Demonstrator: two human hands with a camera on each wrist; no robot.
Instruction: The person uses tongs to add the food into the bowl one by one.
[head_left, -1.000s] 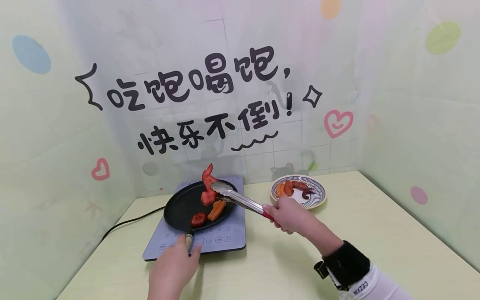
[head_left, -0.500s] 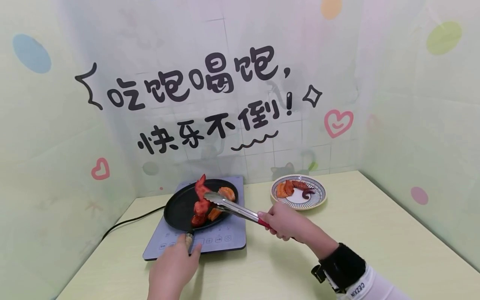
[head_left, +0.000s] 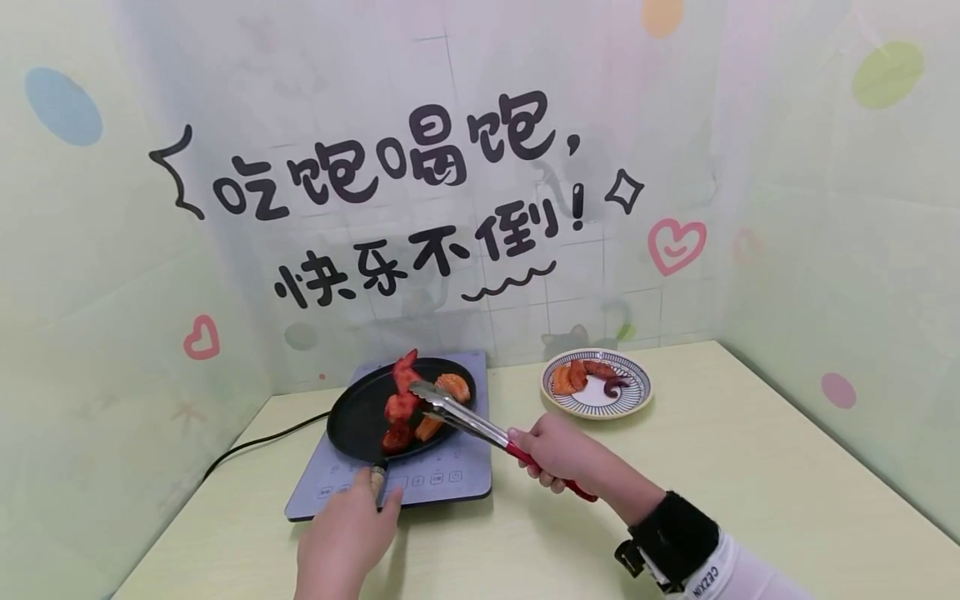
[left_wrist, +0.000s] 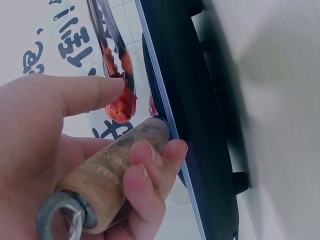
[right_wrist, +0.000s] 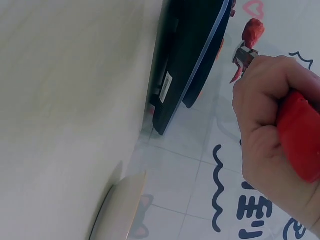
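My left hand [head_left: 348,529] grips the wooden handle [left_wrist: 117,165] of a black frying pan [head_left: 360,417], which sits on an induction cooker [head_left: 318,479]. My right hand [head_left: 558,454] holds metal tongs [head_left: 480,427] by their red handles [right_wrist: 302,137]. Between the tong tips is a red piece shaped like a chicken wing [head_left: 402,407], hanging over the pan; both wrist views show it raised at the tips. In the pan lie a round dark-red slice [head_left: 397,436], partly covered in the head view, and orange pieces like salmon [head_left: 453,386].
A patterned plate [head_left: 600,410] with orange slices, a reddish piece and a curled octopus tentacle [head_left: 617,387] stands at the back right of the table [head_left: 750,467]. A black cord [head_left: 262,437] runs left from the cooker. Printed walls close in the back and sides.
The tongs and the red wing-shaped piece have come down closer to the pan. My right hand has shifted left and toward me. The left hand keeps its hold on the handle.
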